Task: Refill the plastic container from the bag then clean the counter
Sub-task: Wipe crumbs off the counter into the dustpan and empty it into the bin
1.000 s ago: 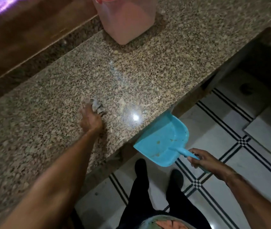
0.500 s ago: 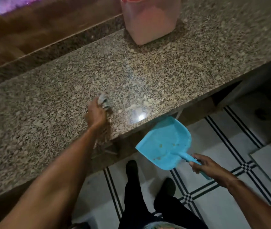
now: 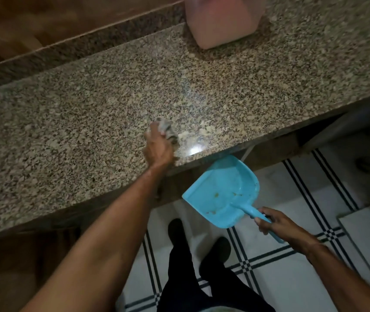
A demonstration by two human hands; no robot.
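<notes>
Speckled granite tabletop (image 3: 89, 131) is filling most of the view, with the pink plastic container (image 3: 222, 23) standing toward its far side, well apart from both hands. Blue dustpan (image 3: 222, 190) is hanging just below the near edge — right hand (image 3: 278, 226) is gripping its handle. Left hand (image 3: 158, 149) is clenching a crumpled cloth (image 3: 168, 131) against the tabletop near that edge.

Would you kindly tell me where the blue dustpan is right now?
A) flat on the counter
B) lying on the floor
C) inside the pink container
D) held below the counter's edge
D: the right hand grips the dustpan by its handle, its mouth just under the counter edge, above the floor.
</notes>
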